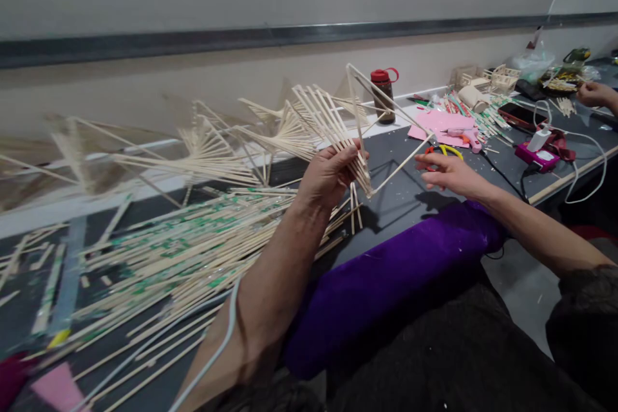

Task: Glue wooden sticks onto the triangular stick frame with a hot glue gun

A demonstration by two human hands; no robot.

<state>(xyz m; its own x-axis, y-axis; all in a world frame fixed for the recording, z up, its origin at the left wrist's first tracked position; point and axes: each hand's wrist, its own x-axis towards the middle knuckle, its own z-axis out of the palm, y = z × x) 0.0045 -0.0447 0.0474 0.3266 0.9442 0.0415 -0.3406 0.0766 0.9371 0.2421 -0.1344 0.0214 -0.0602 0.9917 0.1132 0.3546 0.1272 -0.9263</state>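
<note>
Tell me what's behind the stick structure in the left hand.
Behind the stick structure show a red-lidded bottle, other stick structures and part of the wall; whatever it covers can't be seen.

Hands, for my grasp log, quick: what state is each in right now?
Left hand: closed, holding the stick frame.
Right hand: open, holding nothing visible, near the frame.

No text or numbers readable — green-marked stick wrappers [179,230] too blurred.
</note>
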